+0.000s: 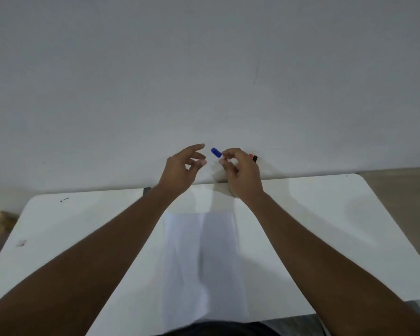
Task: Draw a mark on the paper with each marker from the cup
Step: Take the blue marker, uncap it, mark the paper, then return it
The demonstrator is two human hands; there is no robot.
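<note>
A blue-capped marker [216, 152] is pinched in the fingertips of the right hand [240, 174], raised over the far edge of a white table [325, 214]. The left hand [182, 169] hovers just beside the cap, fingers spread and empty. Red and dark marker tops [253, 157] show behind the right hand; the cup is hidden. A blank sheet of paper [199, 263] lies between the forearms. No lettering is legible.
</note>
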